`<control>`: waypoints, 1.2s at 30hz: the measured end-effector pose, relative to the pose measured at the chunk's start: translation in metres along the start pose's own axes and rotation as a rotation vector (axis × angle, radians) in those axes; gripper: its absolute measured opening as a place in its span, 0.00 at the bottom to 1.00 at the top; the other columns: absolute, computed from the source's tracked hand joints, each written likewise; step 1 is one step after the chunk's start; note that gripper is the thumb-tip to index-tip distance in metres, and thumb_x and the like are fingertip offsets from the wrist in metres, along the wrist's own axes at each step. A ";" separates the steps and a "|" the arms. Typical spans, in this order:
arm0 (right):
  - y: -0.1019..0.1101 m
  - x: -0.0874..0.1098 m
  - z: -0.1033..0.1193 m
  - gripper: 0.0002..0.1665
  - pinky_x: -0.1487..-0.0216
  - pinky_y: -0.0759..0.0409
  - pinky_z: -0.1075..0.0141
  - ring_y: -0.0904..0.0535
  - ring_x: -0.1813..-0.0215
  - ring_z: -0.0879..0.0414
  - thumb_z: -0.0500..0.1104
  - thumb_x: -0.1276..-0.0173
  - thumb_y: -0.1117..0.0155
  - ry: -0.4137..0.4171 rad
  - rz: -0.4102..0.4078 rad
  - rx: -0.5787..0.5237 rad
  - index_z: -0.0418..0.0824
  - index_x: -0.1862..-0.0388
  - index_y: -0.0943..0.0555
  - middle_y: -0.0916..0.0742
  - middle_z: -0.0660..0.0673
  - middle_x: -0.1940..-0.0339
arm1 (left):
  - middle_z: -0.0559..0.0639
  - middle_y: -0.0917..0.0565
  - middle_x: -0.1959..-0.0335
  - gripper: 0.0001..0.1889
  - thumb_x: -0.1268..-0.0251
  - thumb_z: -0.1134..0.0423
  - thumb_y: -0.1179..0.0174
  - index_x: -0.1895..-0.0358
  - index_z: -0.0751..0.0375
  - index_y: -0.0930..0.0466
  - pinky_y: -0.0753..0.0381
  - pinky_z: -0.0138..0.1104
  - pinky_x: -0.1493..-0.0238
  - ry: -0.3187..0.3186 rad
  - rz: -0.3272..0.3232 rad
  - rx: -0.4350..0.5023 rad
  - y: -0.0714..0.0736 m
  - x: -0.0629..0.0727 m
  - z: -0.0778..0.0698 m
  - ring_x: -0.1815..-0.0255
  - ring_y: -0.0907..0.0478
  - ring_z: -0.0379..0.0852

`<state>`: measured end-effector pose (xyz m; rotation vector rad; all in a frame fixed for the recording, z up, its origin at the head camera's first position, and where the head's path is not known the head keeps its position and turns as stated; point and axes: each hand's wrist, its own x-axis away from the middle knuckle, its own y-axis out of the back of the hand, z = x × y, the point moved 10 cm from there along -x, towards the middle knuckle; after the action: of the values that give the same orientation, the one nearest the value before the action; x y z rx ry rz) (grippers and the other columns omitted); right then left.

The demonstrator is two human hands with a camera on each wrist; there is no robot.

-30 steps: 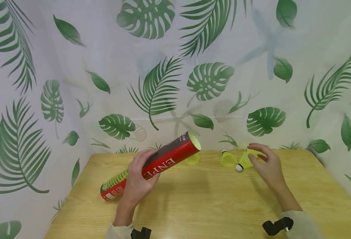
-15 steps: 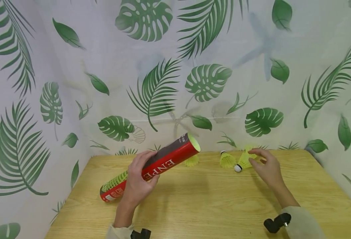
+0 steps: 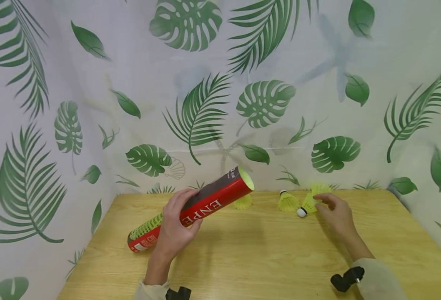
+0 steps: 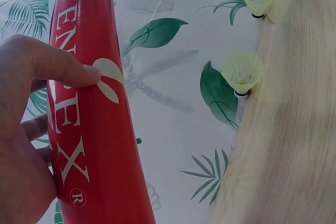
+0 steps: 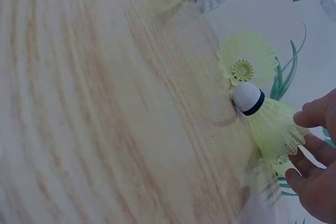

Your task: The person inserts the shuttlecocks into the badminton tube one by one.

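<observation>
My left hand grips a red and dark grey shuttlecock tube around its middle. The tube slants over the table with its uncapped end up toward the right; in the left wrist view, white lettering runs along the red side of the tube. At the back right, the thumb and fingers of my right hand pinch the skirt edge of a yellow shuttlecock, whose white cork points left and toward me. The right wrist view shows the fingers at the rim of this shuttlecock.
Another yellow shuttlecock sits just left of the pinched one, and one more is partly hidden behind the tube's upper end. More yellow skirt shows behind the right fingers. A leaf-patterned cloth backs the wooden table.
My right thumb and fingers have closed in on the shuttlecock's skirt from a wider spread. The left hand and tube hold nearly the same place.
</observation>
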<state>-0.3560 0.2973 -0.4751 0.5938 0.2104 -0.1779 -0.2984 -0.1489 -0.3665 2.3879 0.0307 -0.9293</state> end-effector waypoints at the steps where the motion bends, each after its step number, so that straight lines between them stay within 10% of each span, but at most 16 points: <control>1: 0.000 0.001 -0.001 0.18 0.35 0.32 0.36 0.27 0.36 0.31 0.36 0.24 0.40 0.005 -0.003 0.009 0.29 0.40 0.20 0.19 0.27 0.38 | 0.47 0.23 0.36 0.37 0.51 0.69 0.25 0.33 0.48 0.24 0.33 0.57 0.40 0.000 -0.001 0.001 0.000 0.000 0.000 0.36 0.27 0.48; 7: 0.001 0.002 0.000 0.15 0.43 0.22 0.48 0.19 0.45 0.38 0.36 0.25 0.39 0.064 -0.052 0.070 0.32 0.44 0.16 0.15 0.31 0.45 | 0.48 0.22 0.36 0.37 0.51 0.70 0.26 0.33 0.49 0.24 0.33 0.58 0.39 0.003 -0.011 0.007 0.003 0.000 0.001 0.37 0.26 0.49; 14: 0.006 0.004 -0.004 0.12 0.56 0.28 0.83 0.24 0.55 0.74 0.35 0.27 0.36 0.046 -0.096 0.032 0.32 0.48 0.14 0.12 0.33 0.49 | 0.47 0.23 0.36 0.37 0.51 0.69 0.25 0.33 0.48 0.24 0.33 0.56 0.39 0.014 -0.004 0.007 0.002 0.000 0.001 0.36 0.27 0.48; 23: 0.008 0.003 -0.015 0.16 0.57 0.24 0.80 0.23 0.57 0.80 0.37 0.25 0.38 -0.088 -0.076 -0.104 0.28 0.44 0.17 0.13 0.31 0.46 | 0.47 0.23 0.36 0.37 0.50 0.69 0.26 0.33 0.49 0.24 0.33 0.56 0.38 0.014 -0.003 0.010 0.002 0.000 0.001 0.36 0.27 0.48; 36: 0.016 0.003 0.013 0.19 0.56 0.21 0.79 0.19 0.54 0.76 0.40 0.27 0.33 -0.049 -0.092 -0.235 0.27 0.44 0.18 0.12 0.63 0.57 | 0.47 0.22 0.36 0.37 0.51 0.70 0.25 0.33 0.48 0.24 0.33 0.56 0.37 0.018 0.006 0.008 0.001 -0.001 0.002 0.36 0.27 0.48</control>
<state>-0.3472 0.3026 -0.4566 0.3460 0.2077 -0.2531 -0.2999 -0.1503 -0.3665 2.4021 0.0265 -0.9060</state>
